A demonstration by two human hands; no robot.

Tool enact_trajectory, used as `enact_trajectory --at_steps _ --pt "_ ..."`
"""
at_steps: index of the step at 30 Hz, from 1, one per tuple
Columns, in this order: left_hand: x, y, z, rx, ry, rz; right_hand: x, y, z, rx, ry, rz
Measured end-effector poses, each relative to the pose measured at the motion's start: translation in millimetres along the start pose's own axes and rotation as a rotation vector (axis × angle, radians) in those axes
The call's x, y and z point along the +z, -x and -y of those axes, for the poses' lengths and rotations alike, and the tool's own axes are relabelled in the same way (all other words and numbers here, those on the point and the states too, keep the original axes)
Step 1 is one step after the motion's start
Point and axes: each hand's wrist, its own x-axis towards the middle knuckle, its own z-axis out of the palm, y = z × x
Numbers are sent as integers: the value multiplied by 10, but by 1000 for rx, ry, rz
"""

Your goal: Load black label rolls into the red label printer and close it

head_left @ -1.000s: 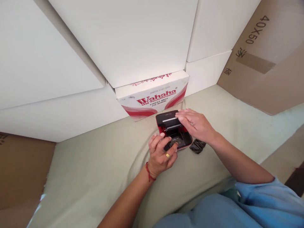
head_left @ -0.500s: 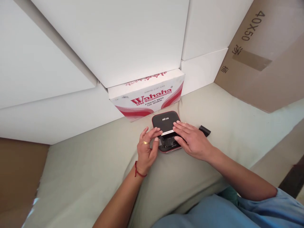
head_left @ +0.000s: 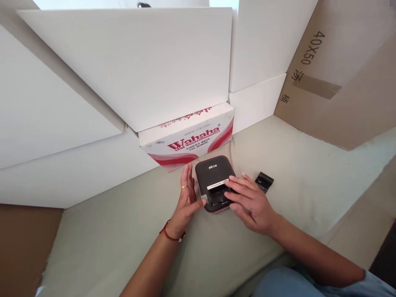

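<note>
A black, rounded-square device (head_left: 213, 168) with a red rim lies on the pale cloth. It has a white label strip across its upper face and an open, dark recess below that. My left hand (head_left: 185, 202) stands at its left edge, fingers stretched up along the side and thumb at the lower left corner, by a small grey patch. Over the right side, my right hand (head_left: 249, 202) rests with its fingers spread, the tips at the label and the recess. Neither hand grips the device. A loose black piece (head_left: 264, 181) lies right of the device, behind my right hand.
Behind the device stands a white and red Wahaha water carton (head_left: 198, 142). Large white boxes (head_left: 173, 62) form a wall at the back. A brown cardboard box (head_left: 337, 74) bounds the right side, and a brown surface (head_left: 24, 243) lies at the left edge.
My left hand has moved from the device's top to its left edge, fingers straightened. My right hand's fingers have spread and lifted slightly. The view has tilted up, and the loose piece shows more.
</note>
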Motion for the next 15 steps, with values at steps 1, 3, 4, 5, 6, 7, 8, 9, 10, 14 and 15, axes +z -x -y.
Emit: enact_trajectory --at_steps 1,3,4,5,6,7,8,9,10,14,15 --pt "-10 0 6 -33 26 -3 -18 53 11 -43 -20 1" --pt "-8 10 27 -96 85 -31 -41 146 16 -97 -42 28" --pt "5 20 38 -130 118 -50 -45 183 14 -107 -42 44" --pt "26 29 48 -162 153 -72 -43 210 9 -109 -39 53" --pt "51 38 56 -189 189 -96 -36 228 5 -105 -38 56" --pt "79 44 63 -210 222 -119 -28 238 2 -99 -40 55" --pt "106 47 70 -221 247 -140 -19 239 0 -93 -46 50" --pt "131 48 76 -225 265 -158 -13 235 1 -88 -54 46" --pt "152 46 84 -223 275 -170 -11 225 2 -84 -60 44" --pt "200 43 123 -201 288 -183 -88 127 -4 -105 -77 62" --pt "206 48 134 -195 290 -183 -128 76 -15 -120 -94 73"
